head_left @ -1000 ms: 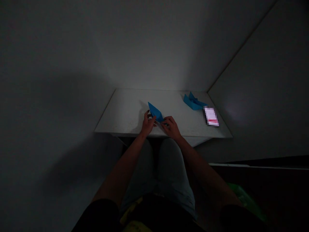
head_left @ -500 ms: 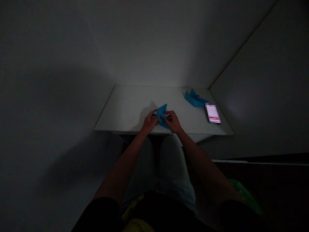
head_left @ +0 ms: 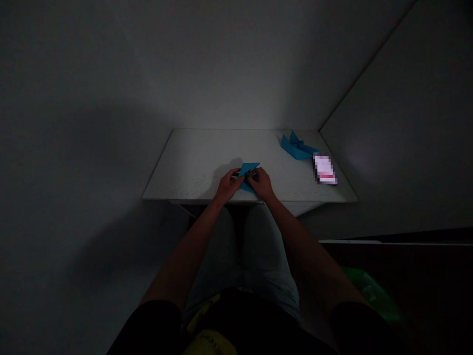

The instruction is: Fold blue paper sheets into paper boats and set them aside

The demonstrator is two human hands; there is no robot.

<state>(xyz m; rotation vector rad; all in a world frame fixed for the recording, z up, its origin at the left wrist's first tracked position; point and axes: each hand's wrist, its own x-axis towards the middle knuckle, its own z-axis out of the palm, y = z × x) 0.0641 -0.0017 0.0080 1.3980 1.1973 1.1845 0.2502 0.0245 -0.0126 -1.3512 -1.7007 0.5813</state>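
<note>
At the far left, the pale desk point(head_left: 192, 153) is seen stretching out past the outer side of the left hand point(head_left: 226, 186). Below that hand, down by the body, a yellow patch point(head_left: 210, 342) is shown on the dark shirt point(head_left: 266, 323); small marks like lettering are carried on it, too dim to be read. And here, by the left hand itself, one side of the folded blue paper point(head_left: 250, 168) is gripped, thumb in front, fingers curled behind. Right between the two hands the paper is held, over the desk's near edge, a pointed flap tipped upward. From the other side it is pinched by the right hand point(head_left: 261, 183), fingers bent in close. Beyond the right hand, farther back and rightward, a blue paper boat point(head_left: 298, 149) is set on the desk. Just beside it, a lit phone point(head_left: 325, 169) is laid; its screen is pixelated, a red band made out, any text unreadable. Well below the right hand, farthest right, something green point(head_left: 373, 296) is dimly glimpsed.
</note>
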